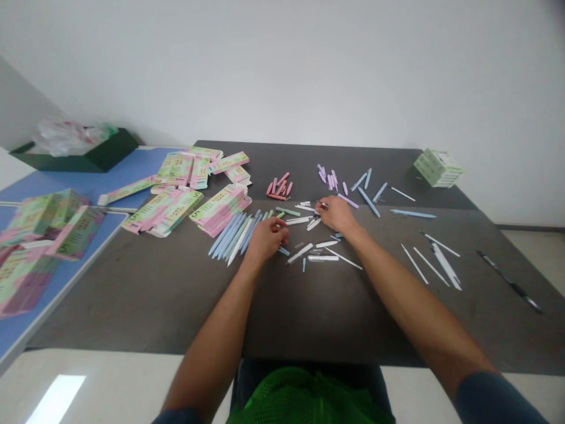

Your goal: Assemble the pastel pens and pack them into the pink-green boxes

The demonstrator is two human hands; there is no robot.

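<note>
White pen parts (298,221) are strewn between the left hand (267,237) and the right hand (338,214), held apart; whether either is gripping cannot be told. Blue pens (224,235) are bunched at left.

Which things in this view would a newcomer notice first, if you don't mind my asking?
Probably the left hand and right hand, at the middle of the dark table among scattered pen parts. Next might come the row of mostly blue pens beside the left hand, and the pink-and-green boxes spread along the left side.
</note>
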